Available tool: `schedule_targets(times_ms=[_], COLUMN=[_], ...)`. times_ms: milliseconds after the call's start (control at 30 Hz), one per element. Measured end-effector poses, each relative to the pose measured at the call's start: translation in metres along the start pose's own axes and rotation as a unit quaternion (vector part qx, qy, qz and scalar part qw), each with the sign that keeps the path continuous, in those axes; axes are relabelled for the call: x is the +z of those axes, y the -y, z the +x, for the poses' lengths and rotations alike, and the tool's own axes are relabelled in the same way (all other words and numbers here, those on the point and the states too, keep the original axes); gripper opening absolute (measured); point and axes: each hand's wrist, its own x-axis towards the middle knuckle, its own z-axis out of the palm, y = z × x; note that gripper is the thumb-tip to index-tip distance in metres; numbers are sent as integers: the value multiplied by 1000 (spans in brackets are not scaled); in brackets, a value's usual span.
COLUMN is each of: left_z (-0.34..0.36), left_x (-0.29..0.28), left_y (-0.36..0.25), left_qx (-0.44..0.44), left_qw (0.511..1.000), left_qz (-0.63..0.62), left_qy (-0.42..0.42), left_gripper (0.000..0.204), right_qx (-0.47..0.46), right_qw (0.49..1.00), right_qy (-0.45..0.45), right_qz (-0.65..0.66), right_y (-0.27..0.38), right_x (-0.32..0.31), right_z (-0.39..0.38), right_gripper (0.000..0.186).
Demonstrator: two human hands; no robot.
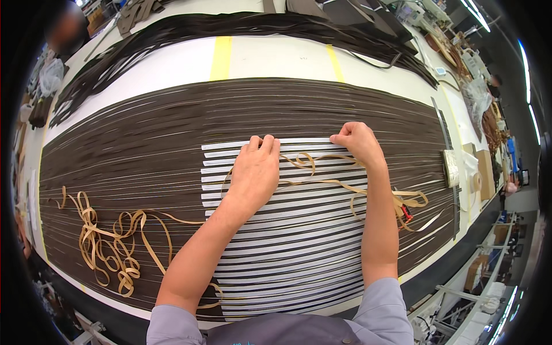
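Long dark brown strips (pixel 144 132) lie side by side across the table, and a block of narrow white strips (pixel 287 233) runs over their middle. My left hand (pixel 253 175) rests on the farthest white strips, its fingers stretched forward and its fingertips on the top one. To its right, my right hand (pixel 361 144) is closed in a pinch at the right part of that same top strip. Loose tan tape (pixel 322 182) passes between my hands and under my right forearm. More of this tape lies tangled at the left.
A bundle of loose dark strips (pixel 190 29) curves along the far side of the table. Yellow tape bands (pixel 221 57) cross the white tabletop (pixel 276 57). A small red and black tool (pixel 407 214) sits by my right forearm. A metal bar (pixel 457 213) lies along the right end.
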Motion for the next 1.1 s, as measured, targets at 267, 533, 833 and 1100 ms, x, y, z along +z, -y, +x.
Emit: schedule_targets(times_ms=[267,533,833,1100], left_z=[1,1,3,54], left_x=[-2,-1,0,35], left_y=[0,-1,-5,-63], left_qx=[-1,-2,-3,94], left_qw=[1000,1000,1000,988], left_qz=[3,5,0,-117], left_qy=[3,6,2,-20], left_gripper=[37,38,35,39], right_qx=[-5,13,-1,-23], right_qw=[1000,1000,999,998], right_qy=[-5,-4,-24,-36], right_qz=[-8,-4,-22,-46], right_y=[3,4,1,-6], right_x=[0,2,5,11], right_z=[-1,-1,2,3], right_gripper=[25,24,28,26])
